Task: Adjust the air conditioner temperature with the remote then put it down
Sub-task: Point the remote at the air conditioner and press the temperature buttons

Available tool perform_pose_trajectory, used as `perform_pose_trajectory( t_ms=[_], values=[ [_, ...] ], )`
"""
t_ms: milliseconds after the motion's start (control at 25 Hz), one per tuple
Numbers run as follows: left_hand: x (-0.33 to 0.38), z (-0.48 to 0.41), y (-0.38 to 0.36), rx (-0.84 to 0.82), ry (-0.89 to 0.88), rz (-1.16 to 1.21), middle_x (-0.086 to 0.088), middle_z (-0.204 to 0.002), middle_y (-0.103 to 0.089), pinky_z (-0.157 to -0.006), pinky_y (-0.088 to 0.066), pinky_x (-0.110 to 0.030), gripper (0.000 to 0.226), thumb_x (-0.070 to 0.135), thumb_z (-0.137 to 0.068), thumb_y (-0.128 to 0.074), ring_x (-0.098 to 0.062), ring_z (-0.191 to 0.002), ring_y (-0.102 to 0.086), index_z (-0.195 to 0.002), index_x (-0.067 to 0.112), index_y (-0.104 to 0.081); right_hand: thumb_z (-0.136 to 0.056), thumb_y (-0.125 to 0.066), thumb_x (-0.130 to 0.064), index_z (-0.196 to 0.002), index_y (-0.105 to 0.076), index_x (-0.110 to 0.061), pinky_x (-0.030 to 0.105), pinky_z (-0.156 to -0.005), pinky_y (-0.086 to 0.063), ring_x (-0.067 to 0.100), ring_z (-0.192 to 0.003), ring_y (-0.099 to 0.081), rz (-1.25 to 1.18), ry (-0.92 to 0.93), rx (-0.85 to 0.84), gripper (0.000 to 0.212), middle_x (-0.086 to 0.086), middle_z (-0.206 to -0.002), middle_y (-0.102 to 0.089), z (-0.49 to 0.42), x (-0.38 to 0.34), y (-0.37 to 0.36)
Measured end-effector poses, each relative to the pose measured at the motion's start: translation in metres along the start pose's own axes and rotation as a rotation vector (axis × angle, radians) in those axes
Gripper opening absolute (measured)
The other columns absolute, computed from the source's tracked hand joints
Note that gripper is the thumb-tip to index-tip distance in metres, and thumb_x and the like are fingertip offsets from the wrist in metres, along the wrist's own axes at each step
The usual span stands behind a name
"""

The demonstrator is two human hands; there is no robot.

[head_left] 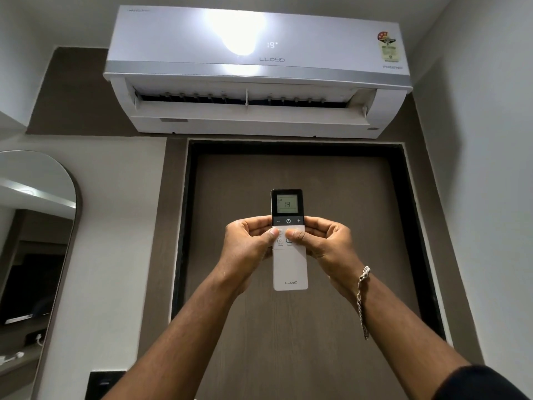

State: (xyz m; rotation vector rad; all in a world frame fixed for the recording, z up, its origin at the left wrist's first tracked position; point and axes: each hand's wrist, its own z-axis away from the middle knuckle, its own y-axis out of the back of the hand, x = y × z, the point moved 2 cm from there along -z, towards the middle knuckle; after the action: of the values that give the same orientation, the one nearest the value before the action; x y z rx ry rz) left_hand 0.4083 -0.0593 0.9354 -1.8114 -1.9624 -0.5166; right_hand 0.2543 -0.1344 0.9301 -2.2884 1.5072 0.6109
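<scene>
Both hands raised, gripping Lloyd remote (289,255) upright in front of brown door (297,226). Left hand (248,243) and right hand (326,243) closed around its sides, thumbs on white buttons. Remote screen reads 19; Lloyd air conditioner (256,73) above door also shows 19. Chain bracelet (362,295) on right wrist.

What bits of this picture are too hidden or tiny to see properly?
All in the head view:
- Remote: the thumbs of the left hand and right hand cover some buttons; the small labels are too tiny to read.
- Air conditioner: glare whitens part of its front; the sticker print is too small.
- Mirror: cut off by the left edge.
</scene>
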Motion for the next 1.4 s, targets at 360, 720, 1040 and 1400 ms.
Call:
perform_pose_trajectory(
  t_ms=[360,720,1040,1400],
  values=[
    [0.0,0.003,0.001,0.001,0.02,0.003,0.001,-0.086,-0.077,-0.062,-0.059,-0.027,0.018,0.009,-0.083,-0.065,-0.018,-0.082,-0.074,-0.098,0.019,-0.067,-0.057,-0.084,-0.025,-0.115,-0.067,-0.004,0.035,-0.076,-0.06,0.026,-0.093,-0.076,0.0,-0.001,0.007,0.064,0.011,-0.105,-0.077,0.005,-0.002,-0.002],
    [0.004,0.002,0.0,0.075,0.02,-0.054,-0.001,-0.088,-0.075,-0.059,-0.057,-0.023,0.009,0.017,-0.083,-0.067,-0.015,-0.079,-0.074,-0.091,0.021,-0.066,-0.061,-0.084,-0.021,-0.109,-0.07,-0.009,0.028,-0.071,-0.06,0.022,-0.09,-0.076,-0.023,-0.006,-0.003,0.051,0.008,-0.102,-0.079,0.009,-0.01,-0.005],
    [0.009,0.003,-0.004,0.1,0.053,-0.066,-0.007,-0.092,-0.075,-0.061,-0.059,-0.027,0.022,0.018,-0.082,-0.067,-0.017,-0.079,-0.075,-0.102,0.01,-0.066,-0.07,-0.08,-0.017,-0.118,-0.065,-0.005,0.031,-0.075,-0.061,0.023,-0.093,-0.076,0.008,-0.009,0.007,0.052,0.01,-0.108,-0.076,0.015,-0.02,-0.005],
    [0.016,0.007,-0.006,0.105,0.059,-0.078,-0.01,-0.096,-0.074,-0.065,-0.061,-0.031,0.029,0.018,-0.083,-0.067,-0.019,-0.081,-0.074,-0.108,0.006,-0.064,-0.065,-0.082,-0.022,-0.12,-0.064,-0.003,0.032,-0.076,-0.061,0.024,-0.094,-0.076,0.027,-0.014,0.018,0.061,0.012,-0.108,-0.076,0.016,-0.027,-0.006]
  ],
)
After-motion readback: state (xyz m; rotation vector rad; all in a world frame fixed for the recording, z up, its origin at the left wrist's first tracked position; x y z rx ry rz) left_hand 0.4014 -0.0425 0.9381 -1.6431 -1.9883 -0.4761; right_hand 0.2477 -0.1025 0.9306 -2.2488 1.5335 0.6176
